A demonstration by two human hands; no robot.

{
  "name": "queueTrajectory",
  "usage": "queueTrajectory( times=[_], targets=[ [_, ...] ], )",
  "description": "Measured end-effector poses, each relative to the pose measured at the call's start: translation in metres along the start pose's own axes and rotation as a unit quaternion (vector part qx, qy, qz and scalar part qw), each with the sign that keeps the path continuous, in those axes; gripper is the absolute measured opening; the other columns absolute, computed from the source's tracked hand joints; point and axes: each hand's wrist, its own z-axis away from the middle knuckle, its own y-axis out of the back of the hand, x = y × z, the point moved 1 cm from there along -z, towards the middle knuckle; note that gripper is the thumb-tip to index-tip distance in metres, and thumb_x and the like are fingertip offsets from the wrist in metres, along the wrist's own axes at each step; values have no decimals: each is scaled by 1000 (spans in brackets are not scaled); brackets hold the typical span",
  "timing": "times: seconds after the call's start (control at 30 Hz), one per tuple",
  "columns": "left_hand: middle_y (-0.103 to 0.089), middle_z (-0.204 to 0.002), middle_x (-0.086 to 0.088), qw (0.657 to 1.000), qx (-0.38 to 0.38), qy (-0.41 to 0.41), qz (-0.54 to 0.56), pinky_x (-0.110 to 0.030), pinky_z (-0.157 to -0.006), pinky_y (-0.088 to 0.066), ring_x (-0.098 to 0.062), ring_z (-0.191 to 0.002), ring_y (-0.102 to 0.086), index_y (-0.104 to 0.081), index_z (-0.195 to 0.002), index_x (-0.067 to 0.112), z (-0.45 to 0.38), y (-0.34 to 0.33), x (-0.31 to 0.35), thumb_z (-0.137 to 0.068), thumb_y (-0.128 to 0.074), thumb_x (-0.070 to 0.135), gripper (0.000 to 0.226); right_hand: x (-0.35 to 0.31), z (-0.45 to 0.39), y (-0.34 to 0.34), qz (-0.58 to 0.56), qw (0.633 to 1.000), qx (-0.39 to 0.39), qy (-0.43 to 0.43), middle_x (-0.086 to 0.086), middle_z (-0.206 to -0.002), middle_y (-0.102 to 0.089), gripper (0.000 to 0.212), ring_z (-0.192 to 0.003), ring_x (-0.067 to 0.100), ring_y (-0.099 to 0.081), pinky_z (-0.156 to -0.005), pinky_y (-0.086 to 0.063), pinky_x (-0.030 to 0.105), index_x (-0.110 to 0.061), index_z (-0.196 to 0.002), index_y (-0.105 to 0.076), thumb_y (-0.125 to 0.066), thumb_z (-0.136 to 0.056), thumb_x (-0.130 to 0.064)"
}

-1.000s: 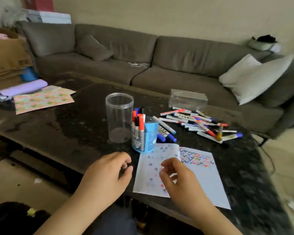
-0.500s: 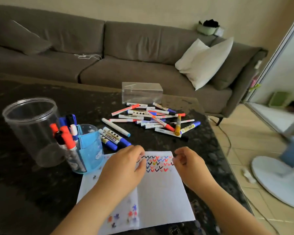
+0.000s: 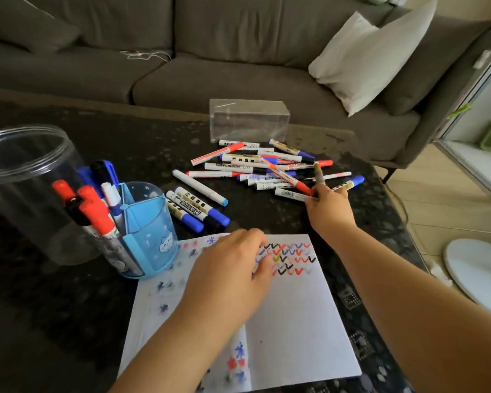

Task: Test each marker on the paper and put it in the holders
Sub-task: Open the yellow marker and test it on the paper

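A white paper point(image 3: 292, 321) with coloured tick marks lies at the table's near edge. My left hand point(image 3: 233, 268) rests on it with loosely curled fingers, holding nothing. My right hand point(image 3: 328, 205) is at the right end of a pile of markers point(image 3: 261, 168) and pinches a yellow-capped marker point(image 3: 319, 173) that points upward. A blue holder point(image 3: 150, 234) stands left of the paper with red, blue and black markers point(image 3: 94, 205) in it. Beside it is a tall clear jar point(image 3: 26, 177). Three more markers point(image 3: 196, 208) lie between holder and pile.
A clear plastic box point(image 3: 248, 120) stands behind the pile on the dark stone table point(image 3: 54, 307). A grey sofa point(image 3: 210, 66) with a white cushion point(image 3: 363, 58) runs along the back. On the right stands a white fan base point(image 3: 479, 273) on the tiled floor.
The view has swung right and down. My right hand left the paper, reached into the pile and took hold of the yellow-capped marker. My left hand stayed on the paper.
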Motion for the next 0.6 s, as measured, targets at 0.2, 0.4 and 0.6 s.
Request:
queueTrajectory(
  times=[0.2,0.4,0.6],
  targets=[
    [-57,-109,14,1000,4,-3,-3,-21,-79,-47,-3,-95,-53,-51,-113,31,3,3,1,-94,-44,37,21,4,45,39,-53,991,99,67,10,-121,-50,26,-80,15,-43,-72,-36,26,-20,-123,-53,-48,-98,-21],
    [-59,-102,17,999,6,14,51,-12,-74,-44,1,-90,-54,-54,-114,32,10,6,8,-93,-49,35,22,7,135,92,-185,965,135,129,-11,-71,-59,11,-62,1,-53,-53,-40,10,-23,-96,-60,-65,-87,-24],
    [-62,-84,19,969,-39,82,228,-2,-66,-40,10,-83,-55,-62,-88,33,15,1,15,-89,-58,25,9,18,180,77,-349,932,-38,87,-3,-63,-58,17,-51,0,-51,-50,-41,11,-28,-92,-63,-50,-88,-38]
  ],
)
